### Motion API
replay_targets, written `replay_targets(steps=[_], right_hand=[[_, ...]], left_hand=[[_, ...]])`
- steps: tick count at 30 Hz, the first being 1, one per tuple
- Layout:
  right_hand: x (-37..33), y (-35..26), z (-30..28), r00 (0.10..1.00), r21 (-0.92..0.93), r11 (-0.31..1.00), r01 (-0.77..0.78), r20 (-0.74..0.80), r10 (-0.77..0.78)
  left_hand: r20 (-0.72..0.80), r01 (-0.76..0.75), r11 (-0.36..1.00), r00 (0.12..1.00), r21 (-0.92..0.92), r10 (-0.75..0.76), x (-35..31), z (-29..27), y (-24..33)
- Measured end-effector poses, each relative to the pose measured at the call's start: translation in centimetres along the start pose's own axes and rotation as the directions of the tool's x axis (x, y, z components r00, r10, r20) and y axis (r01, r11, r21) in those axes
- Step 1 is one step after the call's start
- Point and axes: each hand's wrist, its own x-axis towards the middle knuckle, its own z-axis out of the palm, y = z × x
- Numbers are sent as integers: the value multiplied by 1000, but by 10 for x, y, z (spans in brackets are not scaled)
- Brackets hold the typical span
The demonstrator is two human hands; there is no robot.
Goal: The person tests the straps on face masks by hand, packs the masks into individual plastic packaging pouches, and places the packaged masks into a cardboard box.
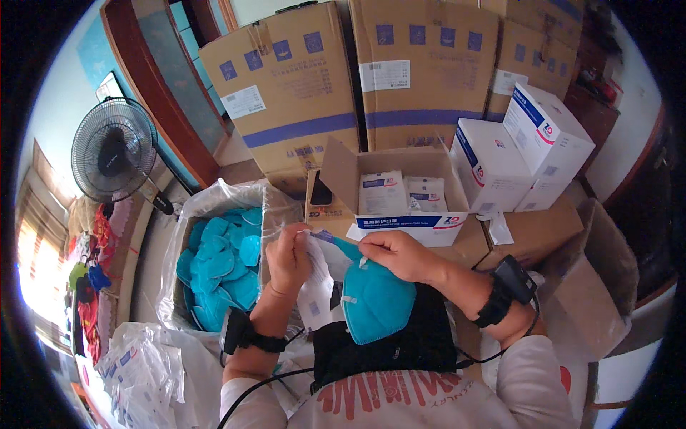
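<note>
A teal folded face mask (pixel 379 304) hangs in front of my chest, its small white strap tabs showing along the left edge. My right hand (pixel 400 255) pinches the mask near its top. My left hand (pixel 288 259) is closed on the end of a narrow blue-and-teal strip (pixel 336 243) that runs across to the right hand; whether it is part of the mask I cannot tell. Below the left hand is a white printed bag or sheet (pixel 314 286); the fingers hide whether it is held. To the left, a plastic-lined box (pixel 275 214) holds many loose teal masks (pixel 221 268).
An open white-and-blue carton (pixel 411 230) with packed white pouches (pixel 382 191) stands ahead, a phone (pixel 321 191) beside it. White boxes (pixel 493 164) are stacked right, tall brown cartons (pixel 286 93) behind. Plastic bags (pixel 139 375) lie lower left, below a fan (pixel 114 150).
</note>
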Motion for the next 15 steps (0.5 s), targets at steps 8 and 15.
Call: replay_targets(steps=[8,15], right_hand=[[-19,-2,-40,897,615,763,201,-429,109],[-54,48,-116,858,777,566,276,-465,220]], left_hand=[[-42,164,986,986,34,-163,-1,-13,-5],[-164,168,607,985,777,-62,-6,-236,-90]])
